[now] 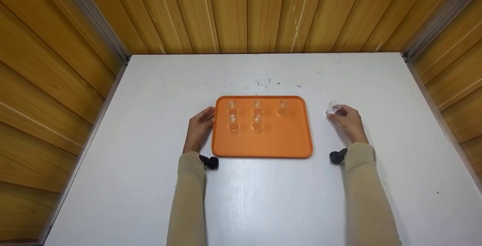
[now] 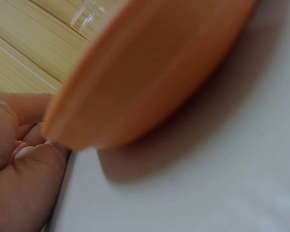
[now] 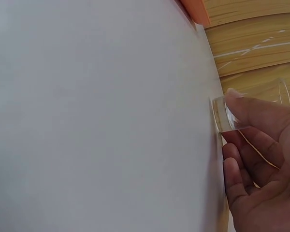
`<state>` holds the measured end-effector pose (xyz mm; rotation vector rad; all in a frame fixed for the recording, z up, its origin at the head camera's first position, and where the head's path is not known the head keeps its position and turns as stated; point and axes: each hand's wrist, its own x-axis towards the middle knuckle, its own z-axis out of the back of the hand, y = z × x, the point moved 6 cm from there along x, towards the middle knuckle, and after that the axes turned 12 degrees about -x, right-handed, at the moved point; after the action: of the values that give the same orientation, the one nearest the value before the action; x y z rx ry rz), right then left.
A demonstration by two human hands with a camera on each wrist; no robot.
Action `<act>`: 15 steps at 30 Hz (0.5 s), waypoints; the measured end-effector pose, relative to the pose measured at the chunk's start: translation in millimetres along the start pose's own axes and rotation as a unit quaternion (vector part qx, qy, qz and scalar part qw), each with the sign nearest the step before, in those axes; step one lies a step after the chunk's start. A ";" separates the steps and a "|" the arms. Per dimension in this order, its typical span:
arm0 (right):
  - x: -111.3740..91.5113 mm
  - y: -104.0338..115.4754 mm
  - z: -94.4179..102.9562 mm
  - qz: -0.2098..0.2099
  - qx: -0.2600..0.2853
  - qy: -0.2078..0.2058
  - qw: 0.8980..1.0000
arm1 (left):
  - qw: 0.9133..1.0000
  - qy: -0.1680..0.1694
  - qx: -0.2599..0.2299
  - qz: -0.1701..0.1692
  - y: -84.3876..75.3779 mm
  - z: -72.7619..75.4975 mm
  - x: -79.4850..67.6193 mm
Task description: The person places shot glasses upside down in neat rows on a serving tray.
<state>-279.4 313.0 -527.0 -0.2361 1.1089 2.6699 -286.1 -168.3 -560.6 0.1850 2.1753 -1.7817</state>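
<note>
My right hand (image 1: 349, 122) pinches a clear shot glass (image 3: 261, 92) between thumb and fingers, to the right of the orange tray (image 1: 276, 140). In the right wrist view its thick base is close to the white table. At the tray's left edge is my left hand (image 1: 200, 127), its loosely bent fingers right at the rim. On the tray stand several similar glasses: three in the back row, including a back right glass (image 1: 282, 108), and two in front of them, one being the front left glass (image 1: 233, 122).
The white table (image 1: 263, 200) has dark marks (image 1: 263, 81) behind the tray. Wood-patterned panels (image 1: 246, 12) rise at the back and both sides. A black wrist camera (image 1: 337, 156) sits on the right cuff, another (image 1: 209, 162) on the left.
</note>
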 end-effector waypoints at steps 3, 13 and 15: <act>-0.4 2.2 0.0 0.008 -0.004 -0.001 1.000 | 1.000 -0.003 0.002 0.002 -0.1 -0.1 0.3; -6.1 4.7 1.1 0.014 0.021 0.012 1.000 | 1.000 0.004 0.004 -0.016 -1.4 -0.9 -1.2; -6.6 5.5 1.4 0.014 0.027 0.013 0.999 | 1.000 0.003 0.005 -0.015 -1.1 -0.4 -0.9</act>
<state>-274.7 309.2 -520.7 -0.2480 1.1983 2.6635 -285.7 -168.1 -559.3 0.1601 2.1850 -1.8093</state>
